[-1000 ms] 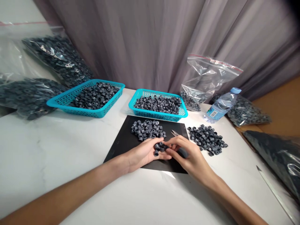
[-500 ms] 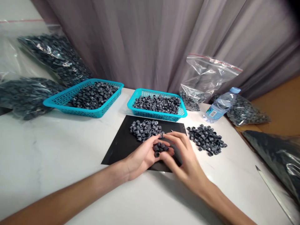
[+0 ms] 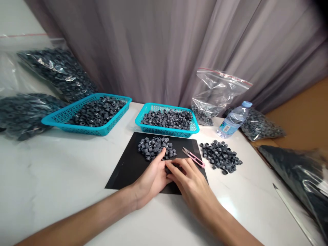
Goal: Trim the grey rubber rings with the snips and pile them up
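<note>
Both my hands rest together on a black mat. My left hand is cupped with its fingers close together, and its index fingertip touches a pile of small grey rings on the mat. A few dark rings show in the gap between my hands. My right hand lies beside it, thumb and fingers pinched against the left palm; what they hold is hidden. Pink snips lie on the mat just beyond my right hand.
A second ring pile lies on the white table right of the mat. Behind stand two teal baskets of rings, a water bottle and clear bags of rings. A thin blade lies at the right.
My left palm, which faced up with several rings showing, has turned in and closed. Both hands sank onto the mat. The snips, covered by my right hand before, now show.
</note>
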`<action>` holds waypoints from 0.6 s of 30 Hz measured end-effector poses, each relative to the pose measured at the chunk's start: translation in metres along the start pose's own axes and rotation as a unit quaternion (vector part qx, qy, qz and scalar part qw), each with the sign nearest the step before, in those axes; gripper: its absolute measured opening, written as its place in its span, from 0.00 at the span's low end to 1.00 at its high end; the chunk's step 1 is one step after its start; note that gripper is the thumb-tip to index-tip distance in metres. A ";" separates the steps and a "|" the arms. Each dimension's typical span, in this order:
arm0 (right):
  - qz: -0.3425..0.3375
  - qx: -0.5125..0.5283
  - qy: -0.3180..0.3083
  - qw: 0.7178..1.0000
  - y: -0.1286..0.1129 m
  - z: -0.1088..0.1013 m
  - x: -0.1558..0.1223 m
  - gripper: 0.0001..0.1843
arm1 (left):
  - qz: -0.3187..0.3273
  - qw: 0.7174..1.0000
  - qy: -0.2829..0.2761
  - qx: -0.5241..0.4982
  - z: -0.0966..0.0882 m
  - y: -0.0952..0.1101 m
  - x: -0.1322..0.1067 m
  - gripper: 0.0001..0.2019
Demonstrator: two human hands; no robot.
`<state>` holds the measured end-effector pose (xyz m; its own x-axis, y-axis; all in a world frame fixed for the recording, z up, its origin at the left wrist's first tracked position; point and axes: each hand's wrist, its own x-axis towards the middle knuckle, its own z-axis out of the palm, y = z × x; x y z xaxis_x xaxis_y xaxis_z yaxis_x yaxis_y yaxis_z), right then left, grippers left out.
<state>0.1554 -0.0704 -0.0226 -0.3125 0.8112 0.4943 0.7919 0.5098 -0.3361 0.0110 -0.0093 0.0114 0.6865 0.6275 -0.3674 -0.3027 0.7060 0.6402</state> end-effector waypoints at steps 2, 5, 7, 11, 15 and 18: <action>-0.003 0.012 0.003 1.000 0.000 0.002 -0.001 0.21 | 0.000 1.000 0.007 -0.004 -0.001 0.001 0.000 0.32; 0.023 0.041 0.024 0.999 -0.001 0.002 0.002 0.14 | -0.004 1.000 0.014 -0.002 -0.003 0.002 0.001 0.33; 0.037 0.059 0.030 0.997 0.000 0.000 0.005 0.12 | -0.003 1.000 0.020 0.004 -0.005 0.002 0.002 0.31; 0.012 0.060 0.012 0.998 0.001 -0.003 0.006 0.16 | 0.007 1.000 0.011 0.028 -0.007 0.002 0.002 0.28; -0.005 0.068 0.022 0.997 0.003 0.003 0.002 0.19 | 0.017 0.999 0.015 0.031 -0.009 0.001 0.001 0.25; -0.003 0.080 0.074 0.994 0.017 -0.001 0.008 0.17 | 0.014 0.999 0.036 0.008 -0.012 0.001 0.002 0.21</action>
<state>0.1667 -0.0553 -0.0238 -0.2278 0.7629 0.6050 0.6922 0.5639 -0.4504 0.0042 -0.0033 0.0034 0.6293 0.6685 -0.3964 -0.3095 0.6833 0.6613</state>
